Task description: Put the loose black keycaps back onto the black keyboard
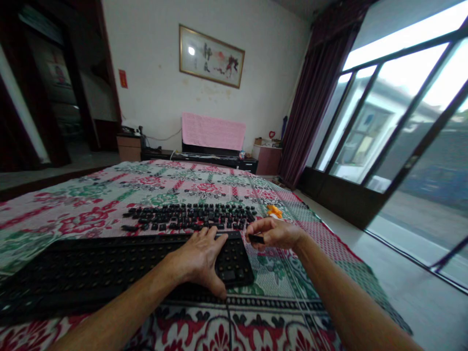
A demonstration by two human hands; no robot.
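Left hand [199, 258]: flat on the right end of the black keyboard [91, 273], fingers spread wide, thumb hooked at the front edge. It presses down, not gripping.
Right hand [276, 234]: just right of the keyboard's far right corner, centre frame. Fingers are pinched narrow on a small black keycap [256, 239], a long bar type, held by thumb and forefinger just above the cover.
Keyboard: lower left to centre of frame, lying on the floral bed cover [285, 302]. It appears stripped of caps, though it is too dark to be sure.
Loose keycaps [190, 217]: laid out in rows just beyond the keyboard, mid frame. A small orange object [274, 211] sits right of them; I can't tell what it is.
Handling, my read: the keycap is light, stiff plastic and smooth, so easy to fumble. Pinch it on the long side walls. The keyboard is rigid but sits on soft bedding, so it probably rocks unless held down.
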